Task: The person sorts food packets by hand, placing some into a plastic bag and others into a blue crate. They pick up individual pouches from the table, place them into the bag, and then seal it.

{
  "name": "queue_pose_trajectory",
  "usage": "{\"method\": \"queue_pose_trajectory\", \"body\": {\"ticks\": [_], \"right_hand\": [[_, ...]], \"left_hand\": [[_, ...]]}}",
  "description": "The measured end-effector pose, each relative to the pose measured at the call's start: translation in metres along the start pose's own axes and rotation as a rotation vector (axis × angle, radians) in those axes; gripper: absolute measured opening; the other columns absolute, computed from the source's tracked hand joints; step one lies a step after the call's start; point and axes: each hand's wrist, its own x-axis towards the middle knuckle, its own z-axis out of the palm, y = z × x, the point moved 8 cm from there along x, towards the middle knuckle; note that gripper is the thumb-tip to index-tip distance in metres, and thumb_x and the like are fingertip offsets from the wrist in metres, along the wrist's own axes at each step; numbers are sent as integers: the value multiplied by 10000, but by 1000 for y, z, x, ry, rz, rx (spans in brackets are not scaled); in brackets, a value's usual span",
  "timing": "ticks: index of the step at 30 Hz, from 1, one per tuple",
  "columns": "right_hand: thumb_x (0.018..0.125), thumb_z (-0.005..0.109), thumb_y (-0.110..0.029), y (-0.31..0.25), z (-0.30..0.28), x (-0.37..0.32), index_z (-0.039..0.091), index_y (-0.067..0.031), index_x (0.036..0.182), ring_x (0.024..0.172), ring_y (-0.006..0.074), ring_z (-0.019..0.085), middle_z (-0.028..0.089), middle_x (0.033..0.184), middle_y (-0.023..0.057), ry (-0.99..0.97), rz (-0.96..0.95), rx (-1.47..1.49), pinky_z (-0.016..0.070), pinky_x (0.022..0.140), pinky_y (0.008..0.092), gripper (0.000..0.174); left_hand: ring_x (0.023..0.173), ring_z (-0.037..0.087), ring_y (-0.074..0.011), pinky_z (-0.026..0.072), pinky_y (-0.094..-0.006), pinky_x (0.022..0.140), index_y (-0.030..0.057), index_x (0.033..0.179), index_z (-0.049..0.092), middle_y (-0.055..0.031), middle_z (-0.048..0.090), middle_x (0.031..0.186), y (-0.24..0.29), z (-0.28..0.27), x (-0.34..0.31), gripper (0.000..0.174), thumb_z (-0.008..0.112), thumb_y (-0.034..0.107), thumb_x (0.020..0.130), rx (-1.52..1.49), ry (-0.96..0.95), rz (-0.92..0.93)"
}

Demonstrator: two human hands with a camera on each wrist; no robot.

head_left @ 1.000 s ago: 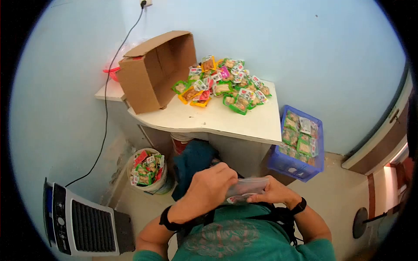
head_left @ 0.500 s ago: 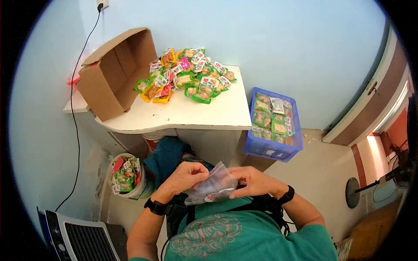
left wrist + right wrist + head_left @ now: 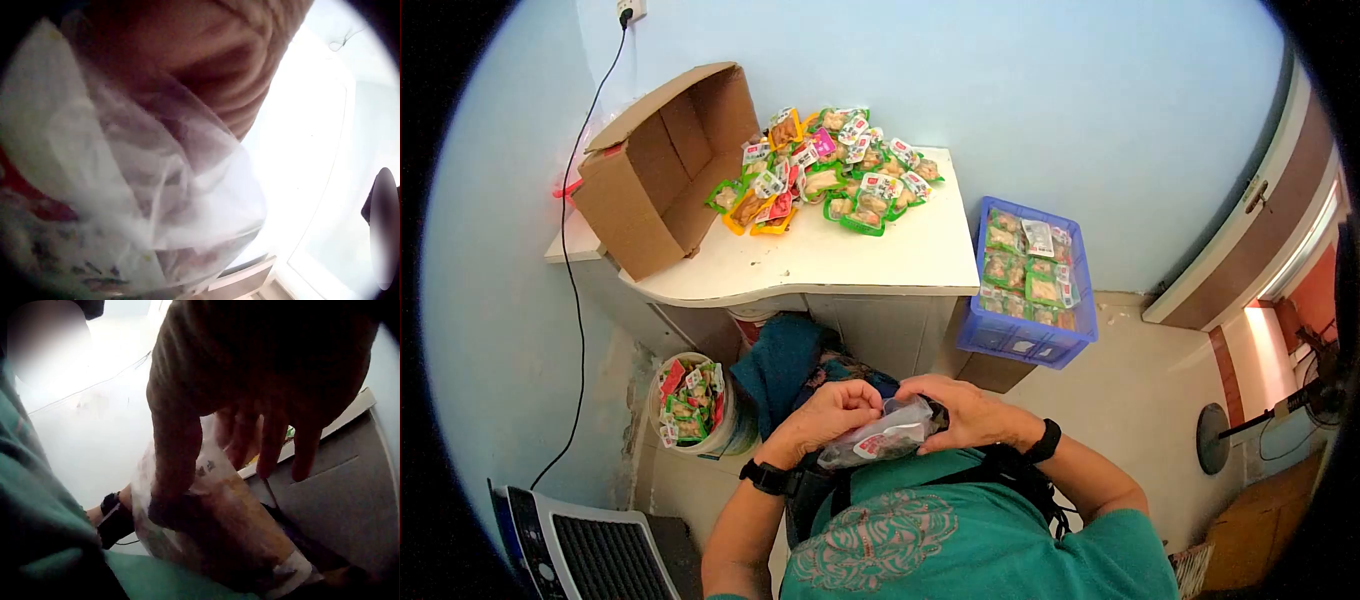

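In the head view a clear plastic bag with a red and white label hangs in front of the green shirt. My left hand has its fingers curled and pinches the bag's upper edge. On the other side, my right hand holds the bag between thumb and fingers. Up close in the right wrist view, the thumb lies over the near face of the bag, and a brownish content shows through it. Crumpled film fills much of the left wrist view below the palm.
Ahead is a white table with a heap of small food packets and a tipped cardboard box. A blue crate of packets stands right, a bucket of packets left. An air cooler sits lower left.
The head view has swung right. The bag's upright corner has folded down, and its label faces up more plainly. My two hands have drawn closer together, both still at the bag.
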Motion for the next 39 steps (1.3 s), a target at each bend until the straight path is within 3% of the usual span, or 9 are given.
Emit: {"method": "queue_pose_trajectory", "body": {"ticks": [3,9,12,21,24,28,32,35,39], "right_hand": [[657,897,-186,-40,-19,-1,430,-75,1462,1396,371,414,459,1484,173,270,-191,-170,388,1126,438,938],[677,883,-196,-41,7,2,403,-81,1483,1375,382,433,490,1457,165,114,-337,-400,391,1117,442,945],[742,857,-157,-3,14,8,474,-103,1448,1341,315,494,481,1492,122,68,-111,49,415,1099,405,805],[786,832,-97,12,19,17,482,-72,1425,1183,210,581,617,1286,94,29,-71,240,461,1025,353,729],[806,811,-58,32,33,20,486,-58,1413,1108,150,579,629,1220,56,-30,139,494,477,978,328,688],[799,804,-17,41,21,26,494,-42,1400,1020,110,592,644,1178,22,-6,155,521,503,893,285,677],[752,829,-16,39,-20,14,540,-45,1349,995,95,601,653,1155,15,91,239,499,519,874,288,663],[744,841,-77,59,-61,-23,564,-42,1333,1166,135,564,629,1275,57,247,465,578,466,1023,335,652],[798,769,-58,93,-135,-83,512,2,1339,1154,185,619,624,1283,76,753,182,847,511,993,349,602]], "left_hand": [[711,570,-25,445,-168,604,55,1038,635,42,644,844,1,1,-2,97,655,59,943,-68,20,-16],[803,620,-62,505,-194,696,33,1046,642,-4,678,922,-3,0,0,103,636,22,944,-143,65,-14],[820,632,-68,518,-202,717,27,1045,647,-11,686,939,-11,-3,4,96,636,27,949,-139,75,-40],[813,649,-83,530,-224,718,38,1023,663,-5,685,933,-34,-22,10,78,646,59,950,-246,72,-80],[807,646,-81,531,-231,716,37,1024,666,-1,682,921,-37,-25,6,87,649,84,953,-258,101,-95],[784,631,-74,522,-232,702,43,1017,676,10,676,913,-45,-41,8,132,645,163,970,-276,180,-140],[747,601,-63,505,-229,664,55,1009,683,27,664,901,-37,-52,23,192,641,241,985,-180,198,-69],[767,626,-80,507,-229,657,54,998,672,1,675,897,-14,-56,33,202,623,249,993,-112,225,-58],[741,660,-123,513,-260,621,42,961,662,-35,689,839,6,-67,45,212,588,236,1005,96,386,35]]}}
